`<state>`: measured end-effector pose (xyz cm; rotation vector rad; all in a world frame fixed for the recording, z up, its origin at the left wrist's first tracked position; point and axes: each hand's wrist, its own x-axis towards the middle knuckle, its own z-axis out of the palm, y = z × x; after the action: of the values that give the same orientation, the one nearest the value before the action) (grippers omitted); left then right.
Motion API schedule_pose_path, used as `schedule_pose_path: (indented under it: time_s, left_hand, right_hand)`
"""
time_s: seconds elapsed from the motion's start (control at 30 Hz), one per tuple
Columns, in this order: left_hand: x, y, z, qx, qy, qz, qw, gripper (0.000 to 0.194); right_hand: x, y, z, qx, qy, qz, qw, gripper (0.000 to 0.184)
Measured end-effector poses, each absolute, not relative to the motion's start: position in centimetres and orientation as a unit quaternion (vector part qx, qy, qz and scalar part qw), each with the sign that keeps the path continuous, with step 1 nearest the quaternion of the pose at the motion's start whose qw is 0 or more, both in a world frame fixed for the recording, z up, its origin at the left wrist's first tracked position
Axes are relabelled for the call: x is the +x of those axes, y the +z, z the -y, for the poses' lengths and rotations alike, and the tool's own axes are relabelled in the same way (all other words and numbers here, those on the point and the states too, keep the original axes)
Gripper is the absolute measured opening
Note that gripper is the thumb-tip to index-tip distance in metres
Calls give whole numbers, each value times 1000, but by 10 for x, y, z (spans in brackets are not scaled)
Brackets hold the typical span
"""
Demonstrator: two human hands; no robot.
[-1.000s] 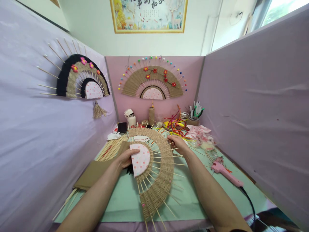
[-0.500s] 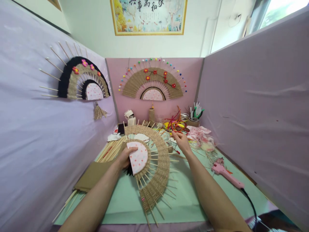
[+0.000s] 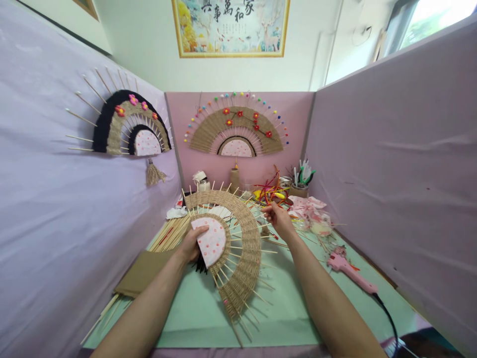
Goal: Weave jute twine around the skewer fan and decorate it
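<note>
Left of the pink hot-glue gun [image 3: 352, 274], the left hand [image 3: 191, 243] grasps a half-round woven fan [image 3: 250, 238] by its pink-dotted centre panel [image 3: 214, 244], thumb on top. The right hand [image 3: 278, 219] (nearer the gun) bunches its fingertips by the fan's outer sticks [image 3: 269, 251]; whether they pinch one, I cannot tell.

A: Finish on the fan [image 3: 250, 243] in the left hand [image 3: 192, 244]?
B: From here, rough matt woven cord; sticks [image 3: 269, 251] look like bare wood. Half-disc [image 3: 213, 243] under the thumb: matt, cloth or paper, can't tell.
A: Glue gun [image 3: 352, 272], right of the grip?
B: Smooth plastic look.
</note>
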<state>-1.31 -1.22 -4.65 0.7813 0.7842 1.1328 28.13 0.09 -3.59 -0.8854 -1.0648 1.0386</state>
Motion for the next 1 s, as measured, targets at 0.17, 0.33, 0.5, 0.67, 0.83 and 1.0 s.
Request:
schedule_pose_path:
  time_s: [0.17, 0.33, 0.5, 0.67, 0.83, 1.0]
  left_hand:
    - [-13, -50, 11, 340, 513, -343, 710, 23]
    - [-12, -53, 9, 344, 521, -340, 703, 22]
    - [-13, -53, 7, 330, 540, -339, 696, 24]
    - [-13, -49, 8, 312, 556, -341, 691, 24]
    - [-12, -48, 9, 308, 555, -342, 692, 22]
    - [-13, -51, 8, 318, 552, -334, 695, 21]
  right_hand:
    - [274, -31, 5, -378, 531, 487, 581, 63]
    - [272, -30, 8, -364, 558, 488, 564, 65]
    - [276, -30, 5, -373, 548, 477, 577, 65]
    - [277, -28, 5, -374, 529, 483, 589, 60]
    - [280, -28, 4, -371, 520, 474, 606, 60]
    - [283, -31, 1, -346, 518, 465, 629, 55]
